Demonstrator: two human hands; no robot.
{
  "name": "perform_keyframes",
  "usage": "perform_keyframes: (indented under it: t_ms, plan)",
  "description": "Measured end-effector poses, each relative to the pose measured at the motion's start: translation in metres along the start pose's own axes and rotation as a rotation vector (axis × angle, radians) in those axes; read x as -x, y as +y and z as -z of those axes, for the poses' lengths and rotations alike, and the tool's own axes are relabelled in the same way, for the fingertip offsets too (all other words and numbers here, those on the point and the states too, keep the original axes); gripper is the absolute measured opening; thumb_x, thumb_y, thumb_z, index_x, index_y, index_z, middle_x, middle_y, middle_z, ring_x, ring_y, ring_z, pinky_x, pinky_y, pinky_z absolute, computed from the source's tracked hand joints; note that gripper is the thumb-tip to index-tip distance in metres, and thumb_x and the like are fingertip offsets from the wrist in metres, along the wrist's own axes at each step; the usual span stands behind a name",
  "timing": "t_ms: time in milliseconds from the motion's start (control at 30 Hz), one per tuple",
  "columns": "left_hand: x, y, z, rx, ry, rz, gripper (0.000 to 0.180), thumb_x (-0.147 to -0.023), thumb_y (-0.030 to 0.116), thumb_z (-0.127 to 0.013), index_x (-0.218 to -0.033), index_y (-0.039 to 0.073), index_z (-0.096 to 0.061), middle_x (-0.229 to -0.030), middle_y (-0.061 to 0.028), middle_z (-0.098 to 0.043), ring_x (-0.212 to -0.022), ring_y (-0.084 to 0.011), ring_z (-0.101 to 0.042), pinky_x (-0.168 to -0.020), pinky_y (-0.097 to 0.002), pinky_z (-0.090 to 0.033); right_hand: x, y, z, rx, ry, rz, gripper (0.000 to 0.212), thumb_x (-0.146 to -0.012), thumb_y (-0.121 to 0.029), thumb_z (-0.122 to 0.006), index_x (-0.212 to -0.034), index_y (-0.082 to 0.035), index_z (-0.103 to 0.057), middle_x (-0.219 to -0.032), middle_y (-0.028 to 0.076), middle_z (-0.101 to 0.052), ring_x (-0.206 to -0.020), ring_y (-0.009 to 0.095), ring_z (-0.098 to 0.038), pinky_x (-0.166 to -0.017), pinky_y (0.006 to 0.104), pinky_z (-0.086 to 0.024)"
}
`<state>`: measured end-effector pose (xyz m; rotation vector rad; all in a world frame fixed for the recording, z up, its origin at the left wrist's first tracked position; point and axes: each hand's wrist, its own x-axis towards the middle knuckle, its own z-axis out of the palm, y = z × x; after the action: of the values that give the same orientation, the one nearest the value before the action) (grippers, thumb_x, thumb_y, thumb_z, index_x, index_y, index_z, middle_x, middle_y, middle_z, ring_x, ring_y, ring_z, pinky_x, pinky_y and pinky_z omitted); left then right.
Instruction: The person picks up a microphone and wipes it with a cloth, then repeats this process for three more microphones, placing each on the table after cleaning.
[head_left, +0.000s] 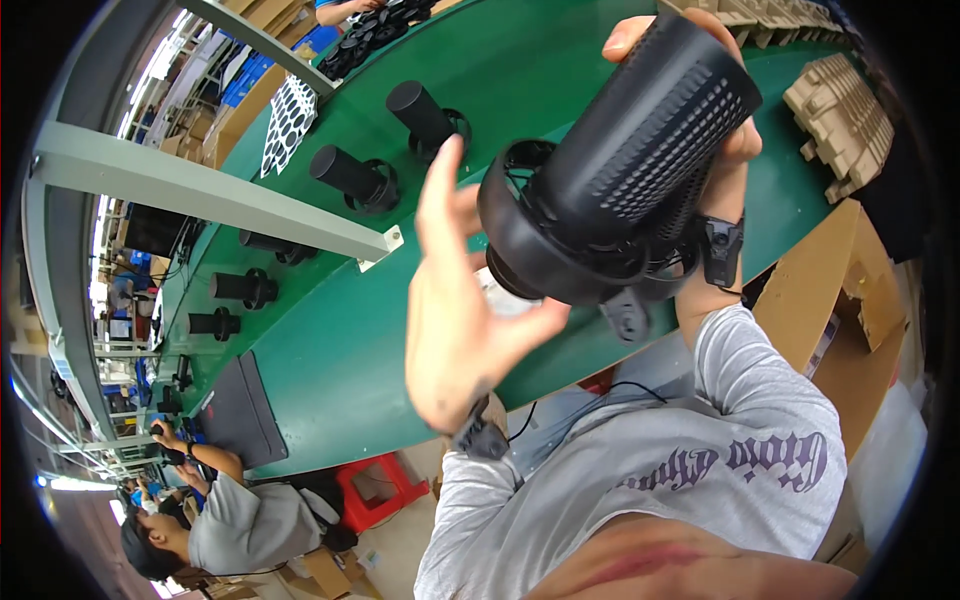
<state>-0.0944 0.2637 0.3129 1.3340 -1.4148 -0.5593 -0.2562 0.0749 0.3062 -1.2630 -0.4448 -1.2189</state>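
A: Where's the part?

B: Matte black, hard-looking cylinder unit with a perforated side and a ring-shaped base (650,150). Between 1 and 2 o'clock, held up over the glossy green table (345,365). Free end points to 1, base to 7.

A: Fingers?

B: Right-hand fingers (622,40): curled round the free end, tips showing on both sides, palm hidden behind. They carry it. Left-hand fingers (438,195): spread wide beside the base, nothing in them that I can see. Can't tell whether they touch the ring.

A: How will it handle?

B: My read: stiff shell, moderate weight, no give. Balance probably toward the base, so a one-ended hold likely wants to tip. Smooth skin could slide; the perforated patch should grip better.

A: Weak spots?

B: Ring looks open inside, so I'd not pinch it hard. Same for the small dark grey tab with rounded end (628,315) at the ring's 5 o'clock. Best hold, I'd say: one hand round the cylinder mid-length, other cupped under the base.

A: Neighbours?

B: Similar black cylinder units (345,172) on the table, 11 round to 8. Tan moulded tray (842,118) at 2.
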Motion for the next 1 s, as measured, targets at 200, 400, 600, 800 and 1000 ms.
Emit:
perform_keyframes:
  t_ms: [200,400,600,800,1000]
  plan:
    - [-0.020,-0.032,-0.002,0.244,0.175,0.054,0.101,-0.060,0.005,-0.088,-0.141,0.004,-0.028,-0.115,-0.0123,-0.055,-0.104,-0.0220,-0.059,-0.088,-0.0335,-0.050,-0.006,0.000,-0.030,0.450,0.247,0.013,0.079,-0.075,-0.041,-0.072,-0.131,0.005,-0.040,-0.104,0.019,-0.056,-0.076,0.023,-0.063,-0.067,0.0263,-0.052]
    - [-0.023,-0.032,-0.010,0.231,0.508,-0.230,0.102,-0.062,0.000,-0.084,-0.143,0.004,-0.022,-0.121,-0.0134,-0.050,-0.108,-0.0223,-0.055,-0.092,-0.0336,-0.047,0.005,-0.029,-0.032,0.414,-0.203,-0.433,0.053,-0.068,-0.015,-0.069,-0.114,0.008,-0.057,-0.069,0.007,-0.061,-0.060,0.010,-0.056,-0.058,0.0231,-0.044]
    - [-0.014,-0.033,0.002,-0.029,0.518,-0.319,0.105,-0.064,0.003,-0.082,-0.146,0.006,-0.016,-0.126,-0.0141,-0.044,-0.108,-0.0244,-0.054,-0.094,-0.0360,-0.045,-0.003,-0.009,-0.073,0.724,-0.301,-0.562,0.029,-0.072,-0.009,-0.068,-0.097,0.005,-0.062,-0.070,0.009,-0.062,-0.062,0.016,-0.059,-0.060,0.0262,-0.046]
    - [-0.011,-0.030,-0.002,-0.136,0.499,-0.269,0.107,-0.066,0.003,-0.082,-0.147,0.007,-0.014,-0.122,-0.0143,-0.049,-0.107,-0.0250,-0.055,-0.091,-0.0363,-0.046,0.002,0.000,-0.067,0.600,-0.330,-0.477,0.036,-0.078,-0.012,-0.066,-0.110,0.002,-0.057,-0.074,0.004,-0.060,-0.062,0.011,-0.057,-0.060,0.0246,-0.046]
    - [-0.005,-0.027,0.003,-0.018,0.461,-0.139,0.107,-0.065,0.005,-0.084,-0.146,0.009,-0.015,-0.117,-0.0139,-0.055,-0.104,-0.0257,-0.059,-0.089,-0.0368,-0.048,-0.002,-0.003,-0.071,0.330,-0.295,-0.778,0.032,-0.080,-0.011,-0.067,-0.106,0.003,-0.056,-0.084,0.006,-0.059,-0.066,0.009,-0.058,-0.060,0.0224,-0.046]
